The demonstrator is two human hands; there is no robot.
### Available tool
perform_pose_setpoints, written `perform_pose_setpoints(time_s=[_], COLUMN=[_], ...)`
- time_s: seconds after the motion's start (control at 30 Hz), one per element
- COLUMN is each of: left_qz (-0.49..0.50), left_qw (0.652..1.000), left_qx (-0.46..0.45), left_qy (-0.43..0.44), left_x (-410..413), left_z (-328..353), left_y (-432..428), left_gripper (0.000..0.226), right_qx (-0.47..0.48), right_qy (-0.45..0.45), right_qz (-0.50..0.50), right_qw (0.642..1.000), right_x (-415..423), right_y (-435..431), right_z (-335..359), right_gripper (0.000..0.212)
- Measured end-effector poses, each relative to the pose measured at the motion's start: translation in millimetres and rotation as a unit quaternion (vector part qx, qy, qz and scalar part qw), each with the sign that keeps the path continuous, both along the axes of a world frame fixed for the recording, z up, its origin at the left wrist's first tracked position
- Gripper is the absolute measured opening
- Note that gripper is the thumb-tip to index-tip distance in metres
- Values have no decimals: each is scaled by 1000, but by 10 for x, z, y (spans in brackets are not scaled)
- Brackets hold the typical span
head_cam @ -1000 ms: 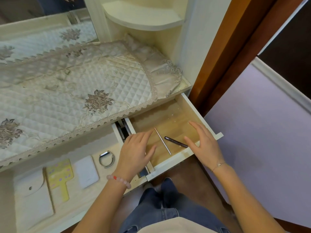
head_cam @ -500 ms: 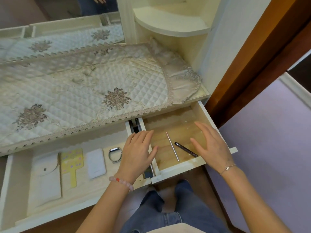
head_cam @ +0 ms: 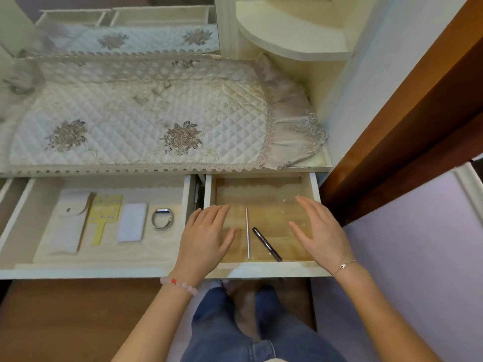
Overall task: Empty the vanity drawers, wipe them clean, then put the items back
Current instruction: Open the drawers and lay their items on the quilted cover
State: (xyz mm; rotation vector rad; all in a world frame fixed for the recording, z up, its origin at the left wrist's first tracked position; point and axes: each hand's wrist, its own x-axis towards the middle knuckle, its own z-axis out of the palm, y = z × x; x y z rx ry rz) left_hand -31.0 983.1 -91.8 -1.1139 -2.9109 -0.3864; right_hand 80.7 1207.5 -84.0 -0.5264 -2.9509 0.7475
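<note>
Pale wood floors the small white open drawer, where a thin silver metal rod and a slim dark pen lie side by side near its front rim. The left hand hovers over the drawer's left side, the right hand over its right. Both are flat, fingers straight, holding nothing. Left of this drawer, a wider white drawer holds a white pouch, a yellow paddle-shaped card and a grey wristband.

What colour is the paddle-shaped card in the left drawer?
Yellow with small pale dots; the paddle-shaped card shows best in the head view.
</note>
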Motion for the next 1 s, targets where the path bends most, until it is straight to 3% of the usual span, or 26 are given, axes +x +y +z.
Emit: perform_pose_setpoints(time_s=[0.37, 0.6, 0.87, 1.0], left_qz=[46, 68, 177, 217], left_qw=[998, 991, 918, 891], left_qx=[-12, -19, 13, 23], left_qy=[-33, -117, -355, -398], left_x=[177, 29, -128, -197], left_z=[-279, -607, -1081, -1318], left_y=[276, 343, 565, 653], left_gripper=[51, 49, 35, 21], right_qx=[-33, -91, -204, -189], right_qy=[-45, -95, -236, -268], right_qz=[48, 21, -45, -46], right_qw=[997, 991, 949, 944], right_x=[-73, -269, -491, -557], right_y=[251, 257, -53, -162], right_z=[-296, -584, -1208, -1409], right_gripper=[56, 54, 47, 31])
